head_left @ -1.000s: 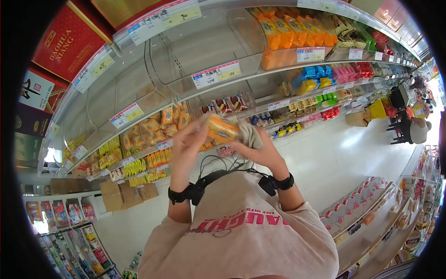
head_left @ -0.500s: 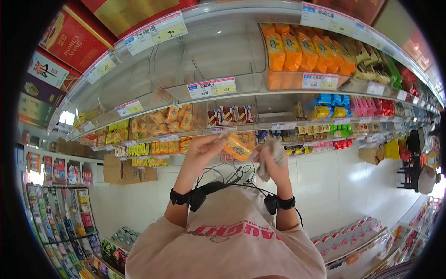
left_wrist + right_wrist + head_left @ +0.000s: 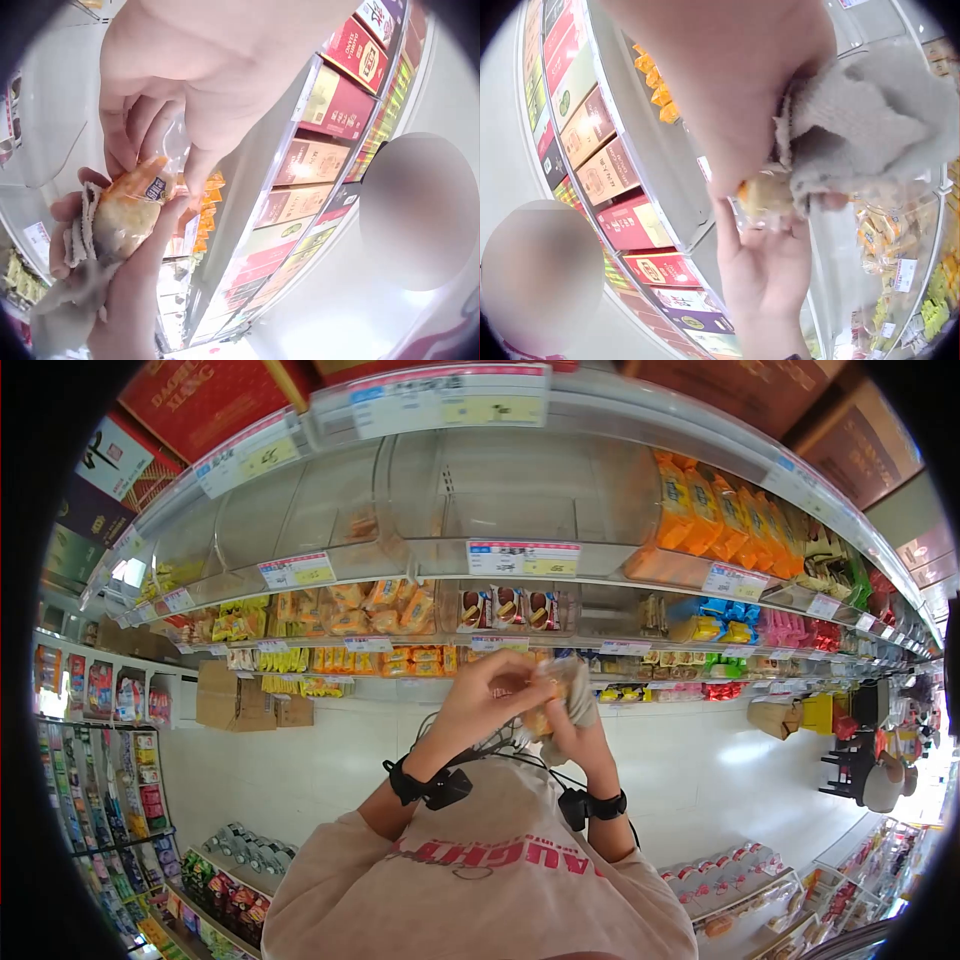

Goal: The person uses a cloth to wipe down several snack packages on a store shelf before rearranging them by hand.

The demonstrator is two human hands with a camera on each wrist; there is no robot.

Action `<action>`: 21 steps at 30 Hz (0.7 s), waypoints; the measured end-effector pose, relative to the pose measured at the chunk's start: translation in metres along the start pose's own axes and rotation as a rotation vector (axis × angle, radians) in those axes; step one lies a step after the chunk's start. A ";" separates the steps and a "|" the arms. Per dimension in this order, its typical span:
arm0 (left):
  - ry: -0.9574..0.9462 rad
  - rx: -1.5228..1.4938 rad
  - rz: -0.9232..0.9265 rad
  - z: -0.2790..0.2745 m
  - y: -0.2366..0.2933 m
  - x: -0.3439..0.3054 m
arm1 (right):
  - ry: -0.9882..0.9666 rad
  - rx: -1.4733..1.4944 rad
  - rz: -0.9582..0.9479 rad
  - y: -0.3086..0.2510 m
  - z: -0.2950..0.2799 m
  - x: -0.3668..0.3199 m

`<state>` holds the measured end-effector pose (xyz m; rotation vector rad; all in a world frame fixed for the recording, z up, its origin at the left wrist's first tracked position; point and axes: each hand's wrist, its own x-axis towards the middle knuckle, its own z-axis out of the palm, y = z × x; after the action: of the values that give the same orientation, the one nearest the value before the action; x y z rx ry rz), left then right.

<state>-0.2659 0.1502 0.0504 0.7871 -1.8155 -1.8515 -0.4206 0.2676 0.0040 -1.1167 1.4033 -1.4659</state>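
Note:
Both hands meet at chest height around a clear-and-orange wrapped snack (image 3: 545,710) (image 3: 135,202) (image 3: 769,196). My left hand (image 3: 488,705) (image 3: 202,82) pinches the clear end of the wrapper between thumb and fingers. My right hand (image 3: 582,740) (image 3: 124,300) (image 3: 742,97) grips the snack's other part, together with a grey cloth (image 3: 580,702) (image 3: 90,232) (image 3: 870,120) that hangs partly over the fingers. Fingers hide part of the snack in each view.
Clear shelf bins hold orange packets (image 3: 700,510), dark-and-white packets (image 3: 508,608) and small orange packs (image 3: 385,606). Boxes (image 3: 215,400) stand on the top shelf. Cardboard cartons (image 3: 232,695) sit on the floor; a low display (image 3: 720,885) stands behind at the right.
The hands have come closer together around the snack, which is turned more upright and is more covered by fingers. The head view has shifted along the shelf.

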 end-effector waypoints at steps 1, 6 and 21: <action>-0.038 0.015 0.065 -0.003 0.001 0.001 | 0.087 0.012 -0.028 0.007 0.006 0.000; -0.084 0.015 0.176 -0.026 0.008 -0.004 | 0.257 -0.022 0.080 0.017 0.034 0.011; -0.305 -0.060 -0.007 -0.101 -0.030 -0.013 | 0.093 -0.370 0.132 -0.039 0.078 0.055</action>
<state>-0.1869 0.0847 0.0241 0.5122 -1.9249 -2.1137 -0.3605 0.1950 0.0463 -1.1630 1.8298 -1.2067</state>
